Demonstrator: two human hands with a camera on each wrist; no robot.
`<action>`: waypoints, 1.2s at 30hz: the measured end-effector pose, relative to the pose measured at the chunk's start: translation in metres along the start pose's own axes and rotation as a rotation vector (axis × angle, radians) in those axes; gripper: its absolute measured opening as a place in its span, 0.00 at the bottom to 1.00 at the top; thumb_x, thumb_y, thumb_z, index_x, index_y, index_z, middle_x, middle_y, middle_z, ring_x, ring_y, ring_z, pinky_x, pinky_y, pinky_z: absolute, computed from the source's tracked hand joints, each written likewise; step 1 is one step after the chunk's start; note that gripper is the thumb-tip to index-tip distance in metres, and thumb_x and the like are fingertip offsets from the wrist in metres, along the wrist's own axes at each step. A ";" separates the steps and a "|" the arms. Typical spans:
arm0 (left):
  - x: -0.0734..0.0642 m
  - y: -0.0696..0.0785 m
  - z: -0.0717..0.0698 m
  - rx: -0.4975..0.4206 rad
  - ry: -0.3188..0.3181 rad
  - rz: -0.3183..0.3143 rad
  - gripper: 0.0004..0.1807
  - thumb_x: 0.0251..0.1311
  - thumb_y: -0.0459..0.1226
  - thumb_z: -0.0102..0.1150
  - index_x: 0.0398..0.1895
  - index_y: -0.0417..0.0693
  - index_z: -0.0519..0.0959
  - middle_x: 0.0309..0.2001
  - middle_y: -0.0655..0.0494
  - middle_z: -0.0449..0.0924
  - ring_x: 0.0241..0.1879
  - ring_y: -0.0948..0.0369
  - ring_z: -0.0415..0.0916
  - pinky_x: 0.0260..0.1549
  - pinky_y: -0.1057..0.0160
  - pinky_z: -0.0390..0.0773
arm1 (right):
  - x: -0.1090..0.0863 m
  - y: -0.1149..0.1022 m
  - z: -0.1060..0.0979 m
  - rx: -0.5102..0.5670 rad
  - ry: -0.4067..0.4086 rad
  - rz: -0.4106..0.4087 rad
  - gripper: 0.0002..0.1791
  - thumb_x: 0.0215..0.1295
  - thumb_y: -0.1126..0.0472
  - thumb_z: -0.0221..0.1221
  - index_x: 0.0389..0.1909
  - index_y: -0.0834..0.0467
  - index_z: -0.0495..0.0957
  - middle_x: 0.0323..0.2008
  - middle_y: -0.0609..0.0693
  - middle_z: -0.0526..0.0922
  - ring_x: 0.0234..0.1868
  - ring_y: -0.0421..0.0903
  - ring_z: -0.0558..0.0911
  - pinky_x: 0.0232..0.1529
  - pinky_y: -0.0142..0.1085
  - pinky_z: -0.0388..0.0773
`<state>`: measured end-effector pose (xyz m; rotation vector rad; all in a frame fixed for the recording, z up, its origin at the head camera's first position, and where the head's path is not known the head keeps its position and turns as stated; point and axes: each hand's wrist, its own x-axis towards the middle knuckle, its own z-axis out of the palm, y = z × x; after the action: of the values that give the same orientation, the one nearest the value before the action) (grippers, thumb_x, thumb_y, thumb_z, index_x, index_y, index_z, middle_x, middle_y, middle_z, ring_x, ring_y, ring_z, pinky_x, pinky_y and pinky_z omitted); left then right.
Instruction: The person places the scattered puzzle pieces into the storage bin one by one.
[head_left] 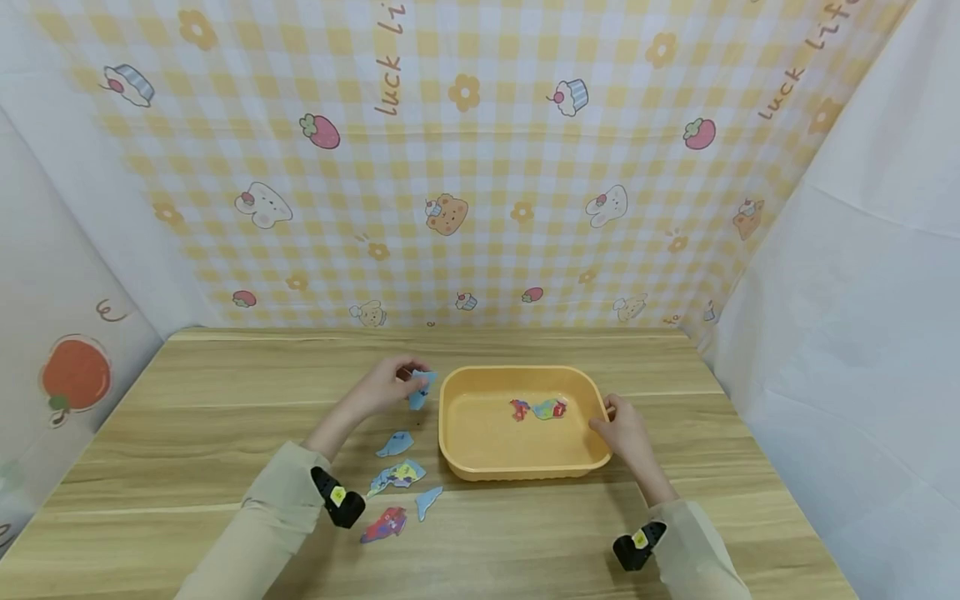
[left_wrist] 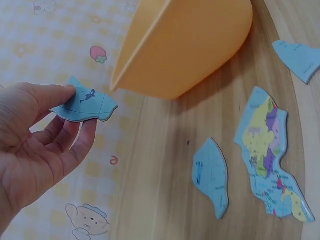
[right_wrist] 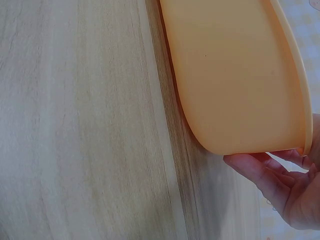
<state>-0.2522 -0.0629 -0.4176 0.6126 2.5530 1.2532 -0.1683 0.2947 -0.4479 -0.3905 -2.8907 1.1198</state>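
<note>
In the head view my left hand (head_left: pixel 386 387) is raised just left of a yellow plastic basin (head_left: pixel 483 446). It pinches a light blue map puzzle piece (left_wrist: pixel 89 106) with a small sea animal printed on it, thumb on top and fingers beneath. My right hand (head_left: pixel 626 429) grips the basin's right end at the rim; the right wrist view shows its fingers (right_wrist: pixel 255 170) against the end wall. Inside the basin lie a small red piece (head_left: pixel 519 409) and a blue-green piece with a red patch (head_left: pixel 550 408).
Left of the basin on the wooden table (head_left: pixel 225 417) lie several loose pieces: a blue one (head_left: pixel 395 444), a multicoloured map piece (head_left: pixel 401 475), a narrow blue one (head_left: pixel 428 502) and a red-purple one (head_left: pixel 385 525). A checked cloth (head_left: pixel 487 167) hangs behind the table.
</note>
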 end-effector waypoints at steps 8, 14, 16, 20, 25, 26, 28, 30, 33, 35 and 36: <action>0.012 0.022 0.002 0.066 -0.025 0.093 0.12 0.63 0.39 0.51 0.47 0.45 0.76 0.41 0.49 0.78 0.43 0.55 0.73 0.36 0.62 0.75 | 0.002 0.001 -0.001 0.004 0.002 0.005 0.09 0.51 0.70 0.57 0.33 0.69 0.70 0.31 0.66 0.78 0.26 0.50 0.79 0.23 0.34 0.77; 0.025 0.042 0.009 0.084 -0.098 0.173 0.11 0.62 0.37 0.52 0.44 0.44 0.77 0.36 0.51 0.79 0.38 0.58 0.74 0.35 0.64 0.75 | 0.003 0.002 -0.001 0.010 0.017 -0.005 0.09 0.51 0.70 0.58 0.32 0.68 0.70 0.29 0.65 0.78 0.25 0.49 0.78 0.21 0.33 0.76; 0.029 0.048 0.013 0.095 -0.123 0.185 0.10 0.61 0.36 0.53 0.43 0.42 0.77 0.35 0.51 0.79 0.37 0.59 0.74 0.35 0.65 0.76 | 0.004 0.002 -0.001 0.012 0.018 -0.005 0.09 0.51 0.70 0.58 0.31 0.68 0.70 0.29 0.64 0.78 0.25 0.49 0.78 0.21 0.33 0.76; 0.038 0.054 0.021 0.106 -0.175 0.192 0.09 0.59 0.35 0.56 0.40 0.41 0.77 0.34 0.51 0.78 0.35 0.61 0.74 0.34 0.68 0.75 | 0.004 0.002 -0.001 0.013 0.016 -0.010 0.08 0.51 0.70 0.58 0.32 0.68 0.70 0.29 0.65 0.78 0.25 0.49 0.78 0.21 0.34 0.77; 0.046 0.057 0.032 0.136 -0.213 0.207 0.06 0.55 0.34 0.60 0.35 0.41 0.79 0.32 0.50 0.80 0.32 0.62 0.74 0.31 0.69 0.75 | 0.003 0.001 0.000 0.018 0.018 -0.009 0.08 0.51 0.70 0.58 0.32 0.68 0.70 0.29 0.65 0.78 0.25 0.50 0.79 0.21 0.34 0.77; 0.048 0.057 0.034 0.144 -0.220 0.208 0.05 0.54 0.33 0.61 0.34 0.41 0.80 0.32 0.50 0.80 0.31 0.62 0.74 0.30 0.69 0.75 | 0.003 0.001 0.000 0.019 0.018 -0.009 0.08 0.50 0.70 0.58 0.31 0.68 0.70 0.29 0.66 0.78 0.25 0.50 0.79 0.22 0.34 0.78; 0.050 0.058 0.038 0.162 -0.230 0.214 0.05 0.53 0.32 0.61 0.33 0.41 0.81 0.31 0.50 0.81 0.30 0.63 0.74 0.29 0.70 0.75 | 0.003 0.001 0.000 0.018 0.019 -0.005 0.09 0.50 0.70 0.58 0.32 0.68 0.70 0.30 0.66 0.78 0.25 0.50 0.79 0.22 0.34 0.78; 0.052 0.058 0.041 0.178 -0.243 0.208 0.04 0.53 0.32 0.62 0.32 0.41 0.82 0.30 0.50 0.81 0.29 0.63 0.75 0.28 0.70 0.75 | 0.003 0.001 0.000 0.016 0.020 -0.004 0.09 0.50 0.70 0.58 0.32 0.68 0.70 0.30 0.66 0.78 0.26 0.50 0.79 0.23 0.35 0.78; 0.055 0.057 0.045 0.213 -0.267 0.204 0.04 0.52 0.31 0.62 0.32 0.41 0.82 0.30 0.51 0.81 0.29 0.64 0.75 0.29 0.71 0.75 | 0.003 0.002 0.000 0.013 0.020 -0.002 0.09 0.50 0.70 0.58 0.33 0.68 0.70 0.30 0.65 0.78 0.26 0.50 0.78 0.23 0.34 0.78; 0.055 0.057 0.048 0.244 -0.292 0.189 0.05 0.53 0.31 0.61 0.33 0.41 0.82 0.30 0.52 0.81 0.29 0.64 0.74 0.29 0.71 0.74 | 0.003 0.002 0.001 0.009 0.015 -0.011 0.09 0.51 0.70 0.58 0.33 0.69 0.70 0.28 0.65 0.78 0.25 0.49 0.78 0.22 0.34 0.77; 0.055 0.057 0.049 0.265 -0.307 0.188 0.05 0.54 0.31 0.60 0.34 0.42 0.82 0.30 0.52 0.81 0.30 0.64 0.74 0.30 0.71 0.74 | 0.002 0.002 0.001 0.008 0.013 -0.016 0.09 0.51 0.70 0.58 0.32 0.69 0.70 0.27 0.64 0.78 0.24 0.49 0.78 0.21 0.34 0.76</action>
<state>-0.2675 0.0279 -0.4034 1.0337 2.4573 0.7966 -0.1704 0.2957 -0.4500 -0.3728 -2.8719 1.1212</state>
